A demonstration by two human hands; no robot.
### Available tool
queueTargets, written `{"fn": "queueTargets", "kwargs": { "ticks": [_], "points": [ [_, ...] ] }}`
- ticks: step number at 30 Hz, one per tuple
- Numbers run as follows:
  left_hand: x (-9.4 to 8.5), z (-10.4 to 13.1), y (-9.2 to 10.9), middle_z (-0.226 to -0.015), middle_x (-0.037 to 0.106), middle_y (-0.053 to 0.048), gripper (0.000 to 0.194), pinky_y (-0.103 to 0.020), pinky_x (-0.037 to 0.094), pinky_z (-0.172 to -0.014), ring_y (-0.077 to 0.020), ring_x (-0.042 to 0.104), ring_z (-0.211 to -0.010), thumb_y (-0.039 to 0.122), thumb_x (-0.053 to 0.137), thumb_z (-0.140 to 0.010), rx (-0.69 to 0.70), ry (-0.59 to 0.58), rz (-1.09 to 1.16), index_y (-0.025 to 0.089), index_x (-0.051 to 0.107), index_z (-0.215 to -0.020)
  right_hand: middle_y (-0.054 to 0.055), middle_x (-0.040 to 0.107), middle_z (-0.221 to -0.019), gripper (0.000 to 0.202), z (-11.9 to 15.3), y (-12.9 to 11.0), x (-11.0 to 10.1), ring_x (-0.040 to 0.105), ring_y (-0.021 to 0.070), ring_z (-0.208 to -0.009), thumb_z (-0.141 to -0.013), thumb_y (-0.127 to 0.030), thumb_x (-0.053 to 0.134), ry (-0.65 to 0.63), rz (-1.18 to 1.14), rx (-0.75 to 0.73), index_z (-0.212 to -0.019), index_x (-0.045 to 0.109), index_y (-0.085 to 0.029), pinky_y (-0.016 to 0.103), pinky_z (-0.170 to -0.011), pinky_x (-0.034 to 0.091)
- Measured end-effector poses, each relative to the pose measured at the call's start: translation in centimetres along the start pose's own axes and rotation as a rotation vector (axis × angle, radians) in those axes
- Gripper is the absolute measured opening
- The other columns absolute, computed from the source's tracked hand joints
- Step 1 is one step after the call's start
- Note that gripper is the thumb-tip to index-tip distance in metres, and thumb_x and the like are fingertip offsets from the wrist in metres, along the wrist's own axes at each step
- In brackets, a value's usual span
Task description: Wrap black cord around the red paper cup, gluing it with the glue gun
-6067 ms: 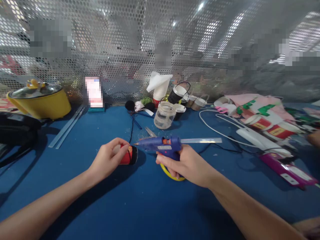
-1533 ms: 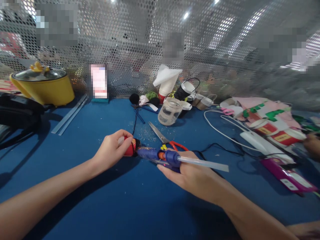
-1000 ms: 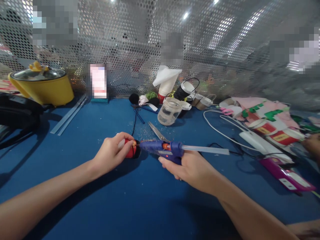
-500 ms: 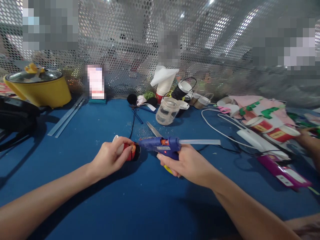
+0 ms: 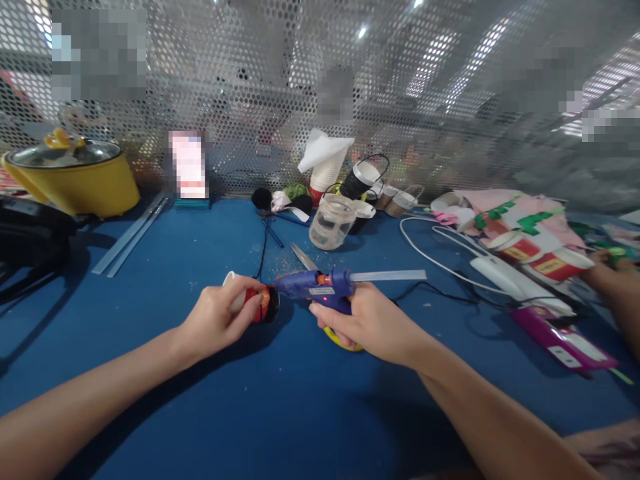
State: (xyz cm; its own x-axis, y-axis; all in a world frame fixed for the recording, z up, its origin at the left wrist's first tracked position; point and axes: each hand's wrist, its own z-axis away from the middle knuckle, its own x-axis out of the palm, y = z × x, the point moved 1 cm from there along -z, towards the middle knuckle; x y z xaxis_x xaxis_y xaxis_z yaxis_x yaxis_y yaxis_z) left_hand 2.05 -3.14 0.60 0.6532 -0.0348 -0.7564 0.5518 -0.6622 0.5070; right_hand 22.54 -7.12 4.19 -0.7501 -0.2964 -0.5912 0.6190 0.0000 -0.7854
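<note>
My left hand (image 5: 220,320) is closed around a small red paper cup (image 5: 256,305) lying on its side, its white rim toward my palm. Black yarn covers the cup's base end, and a strand (image 5: 263,253) runs from there to a black yarn ball (image 5: 261,199). In my right hand (image 5: 370,323) is a blue hot glue gun (image 5: 320,285) with its small red light lit. A clear glue stick (image 5: 387,275) sticks out of its back. The gun's nozzle is at the yarn-wrapped end; whether it touches is hard to tell. Scissors with yellow handles (image 5: 345,343) lie beneath the gun.
A clear plastic cup (image 5: 331,223), stacked paper cups (image 5: 327,170) and a black yarn-wrapped cup (image 5: 361,179) stand behind. Left are glue sticks (image 5: 133,233), a phone (image 5: 190,163) and a yellow pot (image 5: 73,180). Right are a purple power strip (image 5: 560,340) and another person's arm (image 5: 617,290).
The glue gun has shifted slightly left toward the yarn-wrapped end of the cup, and its glue stick tilts up a little more. My left hand keeps its hold almost unmoved.
</note>
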Motion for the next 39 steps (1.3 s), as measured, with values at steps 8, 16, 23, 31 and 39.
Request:
{"fn": "queueTargets", "kwargs": {
  "ticks": [8, 16, 23, 31, 39],
  "points": [
    [-0.2, -0.6, 0.1, -0.066, 0.065, -0.001, 0.023, -0.020, 0.041, -0.051, -0.0112, 0.056, -0.053, 0.031, 0.041, -0.080, -0.196, -0.007, 0.049, 0.016, 0.058, -0.085, -0.004, 0.047, -0.040, 0.022, 1.0, -0.7, -0.1, 0.047, 0.0091, -0.036, -0.074, -0.033, 0.047, 0.008, 0.101, 0.021, -0.060, 0.049, -0.017, 0.019, -0.037, 0.039],
    [-0.1, -1.0, -0.2, -0.067, 0.064, 0.000, 0.024, -0.022, 0.042, -0.052, -0.0121, 0.054, -0.055, 0.035, 0.043, -0.079, -0.292, 0.014, 0.103, 0.017, 0.058, -0.082, -0.004, 0.047, -0.045, 0.017, 1.2, -0.5, 0.3, 0.045, 0.0075, -0.035, -0.074, -0.031, 0.048, -0.013, 0.094, -0.026, -0.064, 0.049, -0.017, 0.018, -0.036, 0.038],
    [-0.1, -0.9, -0.1, -0.067, 0.062, -0.002, 0.023, -0.022, 0.039, -0.050, -0.0117, 0.052, -0.054, 0.033, 0.044, -0.078, -0.327, 0.028, 0.170, 0.015, 0.057, -0.082, -0.004, 0.048, -0.044, 0.022, 1.0, -0.1, -1.2, 0.046, 0.0080, -0.039, -0.076, -0.035, 0.050, -0.039, -0.173, -0.007, -0.066, 0.050, -0.015, 0.020, -0.042, 0.042],
    [-0.3, -0.9, -0.1, -0.070, 0.064, -0.002, 0.023, -0.022, 0.040, -0.052, -0.0120, 0.054, -0.057, 0.033, 0.044, -0.079, -0.295, 0.079, 0.108, 0.015, 0.057, -0.084, -0.001, 0.055, -0.056, 0.018, -0.4, 0.9, -3.5, 0.050, 0.0063, -0.048, -0.068, -0.030, 0.062, 0.170, -0.522, 0.007, -0.066, 0.056, -0.013, 0.016, -0.044, 0.040],
    [-0.1, -0.5, -0.4, -0.067, 0.062, 0.000, 0.020, -0.019, 0.040, -0.050, -0.0098, 0.054, -0.052, 0.029, 0.042, -0.080, -0.114, 0.104, 0.012, 0.016, 0.056, -0.087, 0.000, 0.058, -0.053, 0.024, -6.5, 0.9, -9.4, 0.049, 0.0045, -0.040, -0.082, -0.016, 0.043, 0.428, -0.742, 0.104, -0.062, 0.054, -0.012, 0.014, -0.036, 0.040]
  ]
}}
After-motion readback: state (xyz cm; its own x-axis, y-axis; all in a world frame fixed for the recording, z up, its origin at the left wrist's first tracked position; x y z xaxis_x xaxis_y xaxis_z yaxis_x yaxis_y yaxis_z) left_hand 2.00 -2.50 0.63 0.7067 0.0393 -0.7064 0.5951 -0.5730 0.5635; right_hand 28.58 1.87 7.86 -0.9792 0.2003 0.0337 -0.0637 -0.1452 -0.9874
